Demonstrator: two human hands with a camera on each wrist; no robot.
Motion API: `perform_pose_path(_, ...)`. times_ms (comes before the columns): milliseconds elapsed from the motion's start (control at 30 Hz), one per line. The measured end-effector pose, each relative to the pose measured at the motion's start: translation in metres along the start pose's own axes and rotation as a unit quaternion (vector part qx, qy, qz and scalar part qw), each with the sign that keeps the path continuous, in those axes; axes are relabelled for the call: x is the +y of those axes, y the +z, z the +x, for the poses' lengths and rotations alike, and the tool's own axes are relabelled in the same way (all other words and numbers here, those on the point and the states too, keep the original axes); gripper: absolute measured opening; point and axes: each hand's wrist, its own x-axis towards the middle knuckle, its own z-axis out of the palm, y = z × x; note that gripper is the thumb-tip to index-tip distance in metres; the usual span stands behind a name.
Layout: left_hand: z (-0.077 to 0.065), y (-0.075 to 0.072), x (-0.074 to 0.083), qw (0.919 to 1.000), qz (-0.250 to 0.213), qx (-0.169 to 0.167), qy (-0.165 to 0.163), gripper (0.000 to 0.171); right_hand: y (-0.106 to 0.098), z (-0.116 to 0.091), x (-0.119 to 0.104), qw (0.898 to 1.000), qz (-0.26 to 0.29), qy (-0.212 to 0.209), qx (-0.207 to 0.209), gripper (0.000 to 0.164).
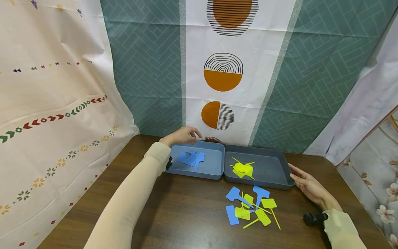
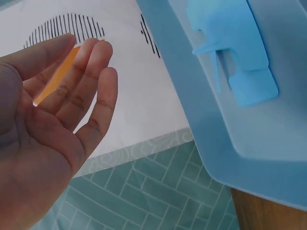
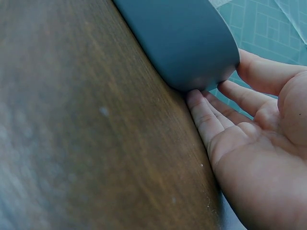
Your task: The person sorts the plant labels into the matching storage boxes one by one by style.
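Observation:
My left hand (image 1: 183,135) hovers over the back left of the light blue-grey tray (image 1: 211,174), its fingers loosely bent and holding nothing. In the left wrist view the palm and fingers show beside that tray's wall. Blue plant labels (image 1: 192,158) lie in a pile in it. At the far right, my right hand (image 1: 311,185) touches the end of the dark grey tray (image 1: 270,169). Its fairly straight fingers (image 3: 206,117) meet the outer wall low down by the wooden table, with the thumb at the rim. Yellow plant labels (image 1: 243,169) are heaped in this tray.
In front of the dark tray, loose plant labels lie mixed on the wooden table (image 1: 186,214): several yellow ones (image 1: 262,217) and a few blue ones (image 1: 232,215), partly overlapping. The trays stand side by side. A patterned curtain (image 1: 155,86) hangs right behind them.

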Motion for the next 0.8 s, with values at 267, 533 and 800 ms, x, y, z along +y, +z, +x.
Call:
perform_pose_path(267,-0.005,0.009,0.003,0.9969,-0.061,0.031,0.038,0.024,0.000,0.001,0.000,1.000,0.005,-0.005,-0.001,0.064)
perform_pose_path(533,-0.010,0.024,0.010,0.9911,-0.109,0.039,0.066,0.024,-0.001,0.001,-0.002,1.000,-0.005,0.004,-0.001,0.065)
perform_pose_path(800,-0.017,0.048,0.019,0.9854,-0.140,0.039,0.089,0.024,0.000,0.000,-0.002,1.000,-0.003,0.011,-0.001,0.065)
